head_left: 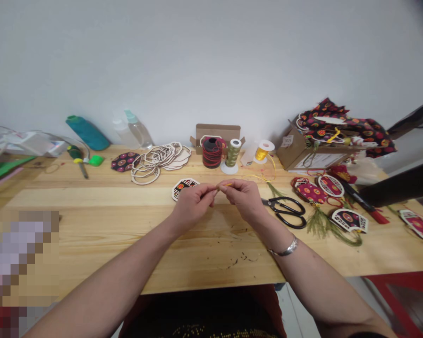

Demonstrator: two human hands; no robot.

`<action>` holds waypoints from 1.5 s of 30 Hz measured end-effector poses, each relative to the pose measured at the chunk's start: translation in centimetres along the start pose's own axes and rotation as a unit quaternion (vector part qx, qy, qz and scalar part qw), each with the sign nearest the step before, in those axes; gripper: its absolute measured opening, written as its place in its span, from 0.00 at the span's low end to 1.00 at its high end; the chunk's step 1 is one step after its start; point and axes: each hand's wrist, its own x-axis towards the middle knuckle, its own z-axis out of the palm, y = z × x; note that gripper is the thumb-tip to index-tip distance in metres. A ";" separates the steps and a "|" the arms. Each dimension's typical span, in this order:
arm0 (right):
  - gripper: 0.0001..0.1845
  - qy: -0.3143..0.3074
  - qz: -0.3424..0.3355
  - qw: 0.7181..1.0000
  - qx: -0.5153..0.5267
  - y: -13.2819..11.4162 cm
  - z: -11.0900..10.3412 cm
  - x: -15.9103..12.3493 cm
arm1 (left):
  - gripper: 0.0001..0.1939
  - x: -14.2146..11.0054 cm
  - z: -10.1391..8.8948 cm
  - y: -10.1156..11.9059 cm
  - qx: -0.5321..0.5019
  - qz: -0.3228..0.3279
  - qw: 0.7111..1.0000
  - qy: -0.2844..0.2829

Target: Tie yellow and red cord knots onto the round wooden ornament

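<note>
Over the middle of the table, my left hand and my right hand meet fingertip to fingertip, both in a pinch. A bit of thin yellow cord shows at the right fingers; the fingertips hide most of it. Partly behind my left hand lies an ornament with a white lattice frame and dark patterned fabric. Black-handled scissors lie just right of my right hand, blades partly covered by it. Beyond that hand, yellow cord trails near a green tassel.
Behind stand a dark red thread spool, a green spool and a yellow cord spool. Pale cut-out frames lie left. Right are a cardboard box of fabric pieces and tasselled ornaments. A screwdriver lies far left.
</note>
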 end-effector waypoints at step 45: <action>0.13 -0.041 -0.354 0.737 -0.574 -0.1 0.0 -2.5 | 0.12 -0.1 -0.5 -0.6 0.070 0.003 0.994 0.087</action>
